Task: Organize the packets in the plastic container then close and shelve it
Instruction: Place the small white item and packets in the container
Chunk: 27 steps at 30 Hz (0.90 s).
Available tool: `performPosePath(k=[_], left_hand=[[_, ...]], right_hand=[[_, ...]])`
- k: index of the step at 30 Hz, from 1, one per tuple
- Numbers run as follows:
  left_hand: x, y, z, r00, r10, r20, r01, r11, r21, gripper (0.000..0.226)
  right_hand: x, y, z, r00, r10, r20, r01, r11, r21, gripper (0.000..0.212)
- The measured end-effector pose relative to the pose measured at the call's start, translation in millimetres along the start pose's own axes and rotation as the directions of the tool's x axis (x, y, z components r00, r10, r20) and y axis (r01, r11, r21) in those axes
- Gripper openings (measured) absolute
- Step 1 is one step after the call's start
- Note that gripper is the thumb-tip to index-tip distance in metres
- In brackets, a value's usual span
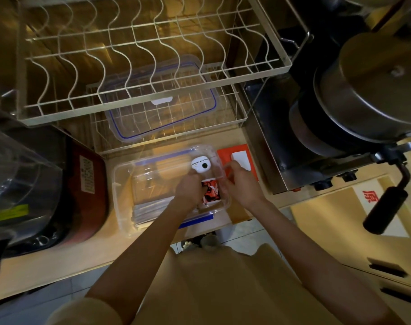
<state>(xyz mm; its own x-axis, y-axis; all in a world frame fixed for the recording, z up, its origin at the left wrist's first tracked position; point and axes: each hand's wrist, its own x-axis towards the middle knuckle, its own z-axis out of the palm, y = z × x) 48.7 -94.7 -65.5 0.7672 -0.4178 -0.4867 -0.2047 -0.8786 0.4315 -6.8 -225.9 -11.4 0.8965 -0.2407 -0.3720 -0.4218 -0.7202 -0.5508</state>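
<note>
A clear plastic container [123, 181] with blue clips stands open on the counter. Inside lie a stack of flat packets [150, 207] at the left, a red-and-white packet [211, 192] at the right, and a small white device [201, 164] at the far end. My left hand [189, 192] reaches into the container, its fingers touching the red-and-white packet. My right hand [241, 184] sits at the container's right wall, fingers curled on the rim. The clear lid [162, 102] with its blue seal lies on the lower wire shelf [237, 118] behind.
An upper wire dish rack [139, 52] overhangs the lid. An orange and white box [241, 157] lies right of the container. A steel pot [375, 90] and a black-handled pan [387, 207] stand at the right. A dark red appliance [87, 184] stands at the left.
</note>
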Motion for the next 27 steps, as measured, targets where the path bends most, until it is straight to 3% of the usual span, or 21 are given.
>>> performPosePath(k=[13,21,27], left_hand=[[-6.7,-0.1,4.2,0.999,0.016,-0.05,-0.002,0.964,0.266,0.028],[-15.9,-4.2,0.3,0.996,0.015,-0.085,-0.008,0.997,0.075,0.023],[-33.3,-10.2,-8.2,0.989,0.008,-0.146,-0.021,0.996,-0.09,0.035]], right_hand=[[-1.9,1.0,1.0,0.999,0.024,0.028,-0.023,0.999,-0.037,0.023],[-3.8,0.2,-2.6,0.999,0.034,0.024,-0.033,0.999,-0.036,0.021],[5.4,6.0,-21.6,0.957,0.06,-0.285,-0.069,0.997,-0.018,0.024]])
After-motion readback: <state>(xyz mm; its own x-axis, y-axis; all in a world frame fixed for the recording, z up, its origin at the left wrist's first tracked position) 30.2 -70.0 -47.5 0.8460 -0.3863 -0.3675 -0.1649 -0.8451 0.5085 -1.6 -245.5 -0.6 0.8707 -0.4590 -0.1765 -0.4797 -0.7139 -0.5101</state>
